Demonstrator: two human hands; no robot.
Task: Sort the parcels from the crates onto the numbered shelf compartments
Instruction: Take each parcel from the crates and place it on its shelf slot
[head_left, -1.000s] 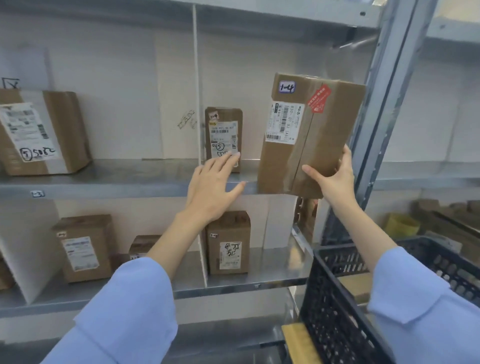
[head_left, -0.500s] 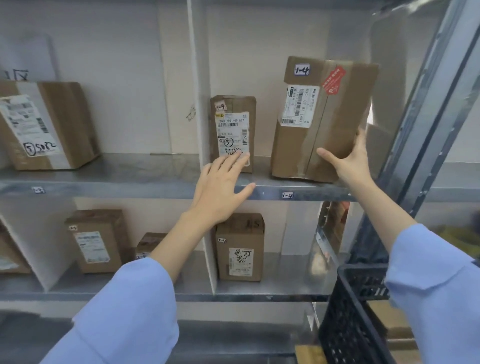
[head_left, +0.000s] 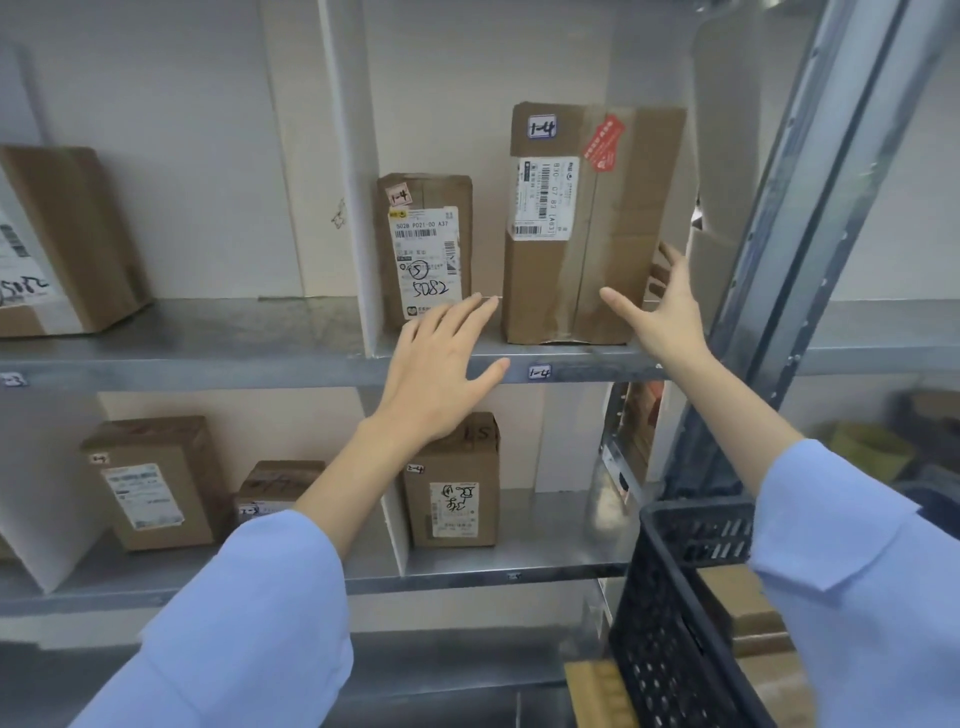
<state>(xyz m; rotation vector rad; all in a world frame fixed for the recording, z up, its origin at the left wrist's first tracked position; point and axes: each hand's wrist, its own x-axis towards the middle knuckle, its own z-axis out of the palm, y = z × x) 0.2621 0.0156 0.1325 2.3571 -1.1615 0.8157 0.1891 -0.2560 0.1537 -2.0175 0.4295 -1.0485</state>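
Right hand (head_left: 660, 322) is spread wide with straight fingers at the lower right corner of the tall parcel (head_left: 587, 223), thumb stretched across the bottom of its front face and fingers reaching past its right side. Whether skin touches cardboard cannot be told. The left hand (head_left: 441, 364) is also flat and splayed, holding nothing, in front of the upper shelf (head_left: 208, 358) at its front edge. Its fingertips overlap the bottom of the smaller parcel (head_left: 423, 244).

The tall parcel stands upright near the front edge of the upper shelf, just right of the smaller parcel, with a narrow gap between them. It carries a handwritten "1-4" tag, and a matching edge label (head_left: 539, 372) sits on the shelf lip right below it. A white divider (head_left: 358, 182) closes this compartment on the left; beyond it a larger box (head_left: 67, 239) sits toward the shelf's left end.

A steel post (head_left: 810, 234) slants up close behind the right hand, hemming in that side. On the lower shelf (head_left: 545, 564) stand three more boxes, one (head_left: 452, 499) partly hidden by the left wrist. A black crate (head_left: 670, 597) fills the lower right corner of the view, with cardboard (head_left: 737, 597) visible inside.
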